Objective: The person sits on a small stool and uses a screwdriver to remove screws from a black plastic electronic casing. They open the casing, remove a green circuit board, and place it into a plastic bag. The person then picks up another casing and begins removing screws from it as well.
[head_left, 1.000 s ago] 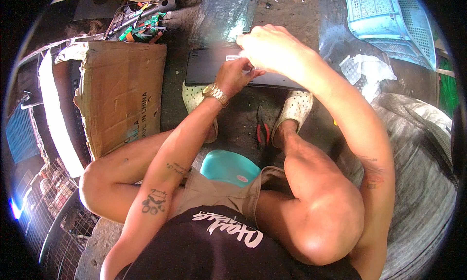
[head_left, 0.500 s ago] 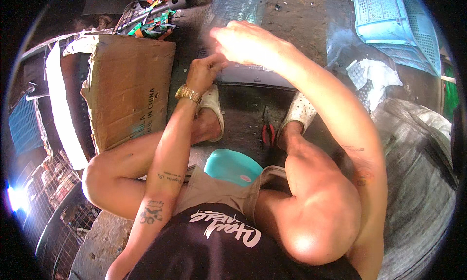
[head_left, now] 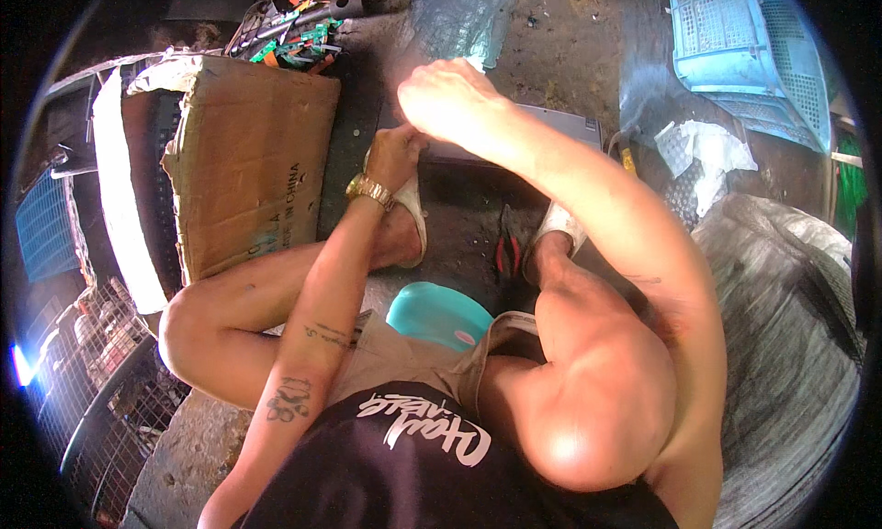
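On the floor in front of my feet lies a flat grey metal-looking device, partly covered by my hands and right forearm. My left hand, with a gold watch on its wrist, is closed at the left end of this device; whatever its fingers grip is hidden. Just above and to the right, my right hand is curled into a fist over the device, and I cannot make out what is in it. The two hands nearly touch. Red-handled pliers lie on the floor between my shoes.
A torn cardboard box stands at my left. Behind it lies a pile of green circuit boards and dark parts. Blue plastic crates, white plastic wrap and a grey sack are at right. A turquoise plastic seat is under me.
My left hand has shifted slightly right and down, and my right fist has lowered a little. The device now sits turned, with its right end showing farther to the right.
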